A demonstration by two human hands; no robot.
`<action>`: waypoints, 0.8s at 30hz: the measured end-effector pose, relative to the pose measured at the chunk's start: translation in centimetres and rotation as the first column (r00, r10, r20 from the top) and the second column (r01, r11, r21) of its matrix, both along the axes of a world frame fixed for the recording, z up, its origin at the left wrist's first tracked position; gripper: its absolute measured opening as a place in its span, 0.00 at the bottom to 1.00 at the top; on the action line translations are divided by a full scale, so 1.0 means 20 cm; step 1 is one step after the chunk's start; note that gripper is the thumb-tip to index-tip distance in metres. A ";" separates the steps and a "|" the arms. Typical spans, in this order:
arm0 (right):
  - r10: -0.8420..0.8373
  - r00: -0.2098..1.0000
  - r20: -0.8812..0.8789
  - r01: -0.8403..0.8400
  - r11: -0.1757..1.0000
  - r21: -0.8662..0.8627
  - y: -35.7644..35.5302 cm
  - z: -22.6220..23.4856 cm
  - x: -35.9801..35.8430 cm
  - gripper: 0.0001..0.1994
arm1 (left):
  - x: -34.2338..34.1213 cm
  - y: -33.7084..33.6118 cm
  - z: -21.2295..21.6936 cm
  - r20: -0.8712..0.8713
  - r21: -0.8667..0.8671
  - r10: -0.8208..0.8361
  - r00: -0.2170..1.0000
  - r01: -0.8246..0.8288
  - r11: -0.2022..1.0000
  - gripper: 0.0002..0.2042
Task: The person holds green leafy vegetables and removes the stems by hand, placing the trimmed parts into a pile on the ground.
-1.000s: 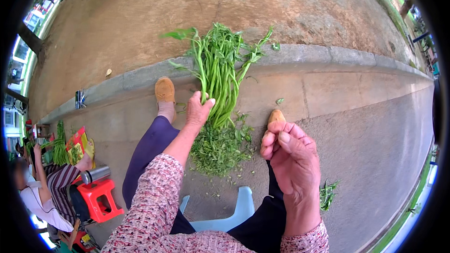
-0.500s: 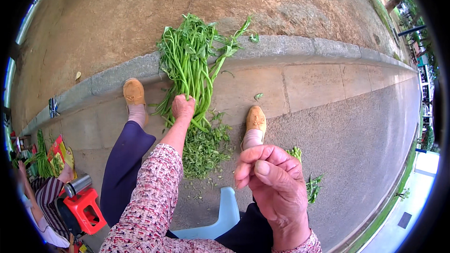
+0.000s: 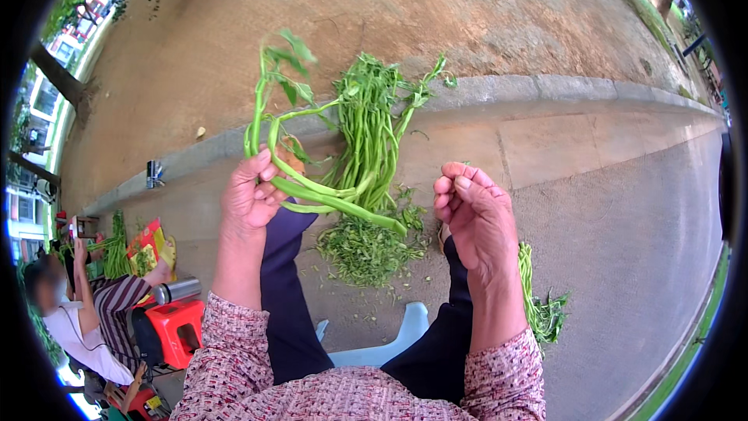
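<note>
Long water spinach stalks (image 3: 351,208), with leaves at their far tips, are held in my left hand (image 3: 253,191). Its thumb and fingers close round them, and their thick cut ends point right. My right hand (image 3: 479,214) is raised to the right of those ends, apart from them. Its thumb presses on curled fingertips; whatever may be between them is too small to make out. Beyond the held stalks, a bunch of water spinach (image 3: 365,121) lies against the curb. A heap of torn leaves (image 3: 362,253) sits on the ground between my legs.
The stone curb (image 3: 499,92) crosses ahead, with bare soil beyond. More greens (image 3: 545,316) lie beside my right forearm. A light blue stool (image 3: 382,352) is under me. At left, another person sits near a red stool (image 3: 175,331), a metal flask (image 3: 178,290) and more stalks (image 3: 117,253).
My left hand has come up and back from the bunch with stalks in its grip. My right hand has moved slightly farther away, still pinched. The view has swung left.
</note>
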State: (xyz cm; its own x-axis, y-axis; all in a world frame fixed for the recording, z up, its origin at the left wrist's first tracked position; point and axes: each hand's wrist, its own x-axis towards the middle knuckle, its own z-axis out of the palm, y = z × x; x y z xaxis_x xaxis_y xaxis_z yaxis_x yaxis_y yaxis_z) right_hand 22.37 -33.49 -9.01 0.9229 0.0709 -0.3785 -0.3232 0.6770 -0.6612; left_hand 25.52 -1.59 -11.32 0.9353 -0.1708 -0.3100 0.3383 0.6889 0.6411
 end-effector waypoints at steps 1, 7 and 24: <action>0.004 1.000 0.014 -0.004 1.000 -0.002 0.00 0.00 0.00 0.09 | -0.04 0.03 0.08 0.030 -0.006 0.000 1.000 0.000 1.000 0.06; 0.055 0.994 0.098 -0.048 0.996 -0.070 0.03 -0.02 0.00 0.08 | -0.27 0.10 0.45 0.139 -0.010 0.097 0.986 -0.096 0.995 0.05; 0.659 0.645 0.387 -0.517 0.749 -0.414 0.22 0.05 -0.18 0.19 | -0.64 0.03 0.48 0.287 -0.149 0.059 0.956 -0.016 0.989 0.06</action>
